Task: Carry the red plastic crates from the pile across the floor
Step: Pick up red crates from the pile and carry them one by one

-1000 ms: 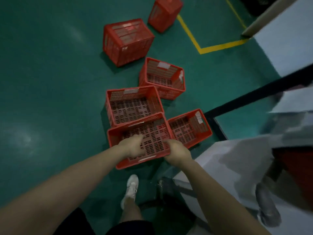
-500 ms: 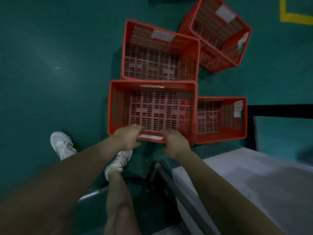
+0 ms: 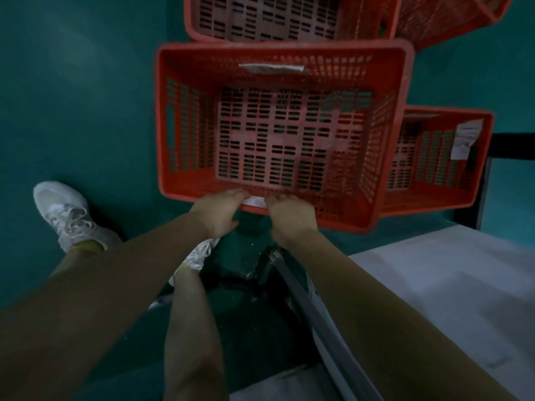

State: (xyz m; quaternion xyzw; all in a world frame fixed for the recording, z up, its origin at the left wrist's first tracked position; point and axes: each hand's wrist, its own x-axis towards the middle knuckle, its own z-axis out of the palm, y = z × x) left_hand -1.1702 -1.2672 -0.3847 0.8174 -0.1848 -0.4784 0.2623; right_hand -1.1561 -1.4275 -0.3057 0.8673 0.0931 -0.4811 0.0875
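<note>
Though nearer than before, red crate (image 3: 278, 134), left hand (image 3: 218, 215) and right hand (image 3: 292, 217) gripping its near rim.

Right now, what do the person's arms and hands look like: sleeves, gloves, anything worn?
Left forearm and right forearm are bare, no sleeve in view. The left hand and right hand are ungloved; no watch, band or ring shows.

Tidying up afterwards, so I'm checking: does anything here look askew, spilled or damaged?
The top-right crate sits turned at an angle to its neighbours. The paper label in the right-hand crate hangs crooked and creased. Pale specks lie scattered on the green floor near the right shoe. The held crate looks undamaged.
</note>
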